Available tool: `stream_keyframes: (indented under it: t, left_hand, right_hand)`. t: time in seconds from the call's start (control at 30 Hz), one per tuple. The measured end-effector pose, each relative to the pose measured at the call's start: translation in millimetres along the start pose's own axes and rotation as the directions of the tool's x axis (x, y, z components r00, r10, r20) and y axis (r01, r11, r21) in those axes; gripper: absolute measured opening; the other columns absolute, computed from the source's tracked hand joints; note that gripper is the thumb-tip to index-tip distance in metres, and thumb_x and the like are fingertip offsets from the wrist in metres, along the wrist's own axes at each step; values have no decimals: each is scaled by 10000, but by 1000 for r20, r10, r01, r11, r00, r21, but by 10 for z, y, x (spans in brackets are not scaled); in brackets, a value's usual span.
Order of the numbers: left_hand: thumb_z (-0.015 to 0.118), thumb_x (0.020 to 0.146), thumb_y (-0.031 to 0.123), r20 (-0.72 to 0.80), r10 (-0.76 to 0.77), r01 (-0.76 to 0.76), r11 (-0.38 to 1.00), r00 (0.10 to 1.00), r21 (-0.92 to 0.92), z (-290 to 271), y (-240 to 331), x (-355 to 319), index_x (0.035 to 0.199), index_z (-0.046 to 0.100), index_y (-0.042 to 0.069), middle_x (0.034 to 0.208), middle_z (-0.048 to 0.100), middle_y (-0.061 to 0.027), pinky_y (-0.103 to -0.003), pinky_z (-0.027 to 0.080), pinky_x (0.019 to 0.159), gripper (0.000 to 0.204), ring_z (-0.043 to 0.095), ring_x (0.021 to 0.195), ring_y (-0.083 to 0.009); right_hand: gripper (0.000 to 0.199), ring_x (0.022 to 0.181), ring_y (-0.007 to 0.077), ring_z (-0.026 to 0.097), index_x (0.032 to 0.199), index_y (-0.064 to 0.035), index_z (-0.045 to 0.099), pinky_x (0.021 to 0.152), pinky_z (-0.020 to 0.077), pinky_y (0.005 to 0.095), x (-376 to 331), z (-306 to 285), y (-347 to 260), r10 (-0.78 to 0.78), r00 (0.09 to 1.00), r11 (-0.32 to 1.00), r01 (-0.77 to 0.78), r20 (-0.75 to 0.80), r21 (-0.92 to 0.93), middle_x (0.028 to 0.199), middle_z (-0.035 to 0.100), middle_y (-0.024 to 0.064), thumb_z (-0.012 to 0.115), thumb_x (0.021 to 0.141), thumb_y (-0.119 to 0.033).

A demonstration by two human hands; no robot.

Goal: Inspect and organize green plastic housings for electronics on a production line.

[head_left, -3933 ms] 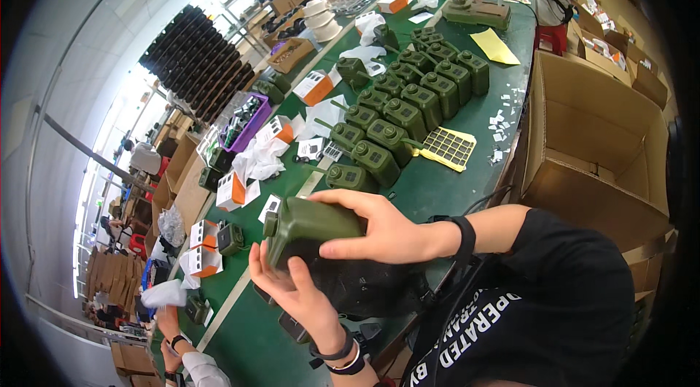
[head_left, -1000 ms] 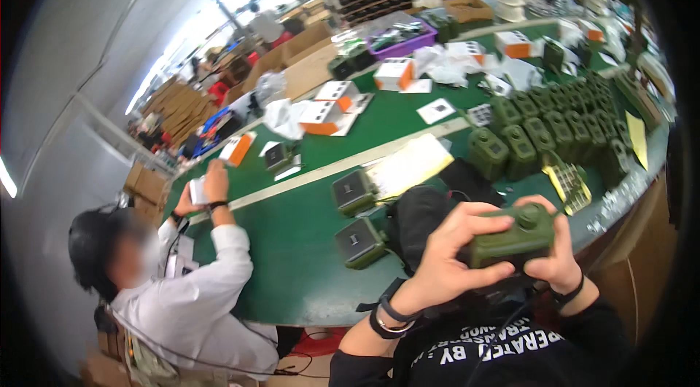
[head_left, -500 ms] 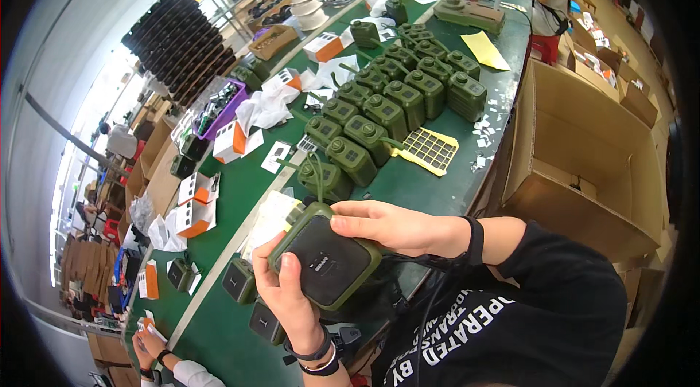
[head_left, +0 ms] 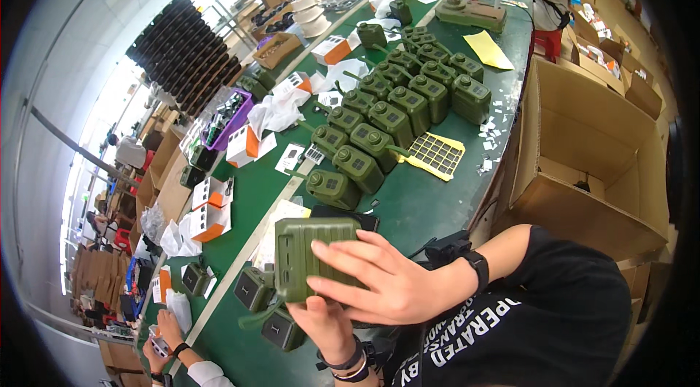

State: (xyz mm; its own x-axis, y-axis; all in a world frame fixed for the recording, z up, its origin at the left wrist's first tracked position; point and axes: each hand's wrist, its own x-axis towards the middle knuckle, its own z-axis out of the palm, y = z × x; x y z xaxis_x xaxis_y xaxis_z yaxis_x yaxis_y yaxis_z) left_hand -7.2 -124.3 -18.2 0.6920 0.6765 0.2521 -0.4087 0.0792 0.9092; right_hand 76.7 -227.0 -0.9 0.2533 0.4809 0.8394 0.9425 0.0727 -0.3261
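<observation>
In front of me is a green jerrycan-shaped speaker (head_left: 293, 259), its ribbed back and a narrow side panel with ports facing up. My right hand (head_left: 390, 281) lies across the ribbed back, its fingers extended and pressing on it. From below, my left hand (head_left: 332, 329) grips the lower edge, partly hidden behind my right hand. A green strap loop (head_left: 259, 318) hangs at the speaker's lower left corner. Two similar speakers with black fronts, one (head_left: 255, 288) beside the held one and another (head_left: 284, 330) just below it, rest on the table.
Rows of green jerrycan speakers (head_left: 390, 121) stand on the green table (head_left: 430, 205). Near them lies a yellow sheet of dark square stickers (head_left: 437, 154). At right is an open cardboard box (head_left: 583, 212). A co-worker's hands (head_left: 169, 332) handle a small item at lower left.
The speaker in my hands has turned from its black front to its ribbed back and port side. My right hand has moved over its back; my left hand has shifted beneath it.
</observation>
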Motion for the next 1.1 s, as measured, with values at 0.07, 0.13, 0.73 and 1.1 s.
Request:
stream_keyframes:
  t: [0.07,0.13,0.73,1.1]
  left_hand:
    - [682,753,420,-8,-8,7,994,1000,-112,-145,-13,39,1256,401,-56,1184,523,-141,-353,428,923,747,534,1075,-239]
    - [555,829,411,106,25,-18,997,994,-72,-275,-9,45,1318,365,7,1271,470,-145,-389,413,963,663,489,1150,-243]
    - [553,862,71,276,-373,165,809,886,565,-566,434,-25,1398,229,24,1340,370,-175,-366,392,926,628,454,1164,-299]
    - [585,877,194,-143,52,78,634,988,770,-2096,787,1316,1380,284,84,1262,415,-168,-281,428,823,596,515,1048,-211]
  right_hand:
    - [468,1085,298,481,1152,-27,549,913,394,415,-26,-69,13,-52,999,981,54,-13,189,1292,464,166,682,734,-191]
    - [451,1071,302,488,1146,-22,553,904,401,405,-26,-138,96,-30,1000,946,27,5,323,1275,481,161,680,734,-153]
    - [585,985,300,543,1084,7,491,841,441,345,-359,-853,1133,702,705,713,-694,-101,99,1038,536,185,746,617,-236]
    - [684,1136,345,377,1237,17,370,991,307,398,-892,-766,2316,483,639,527,-758,-599,-384,1166,405,199,693,640,-65]
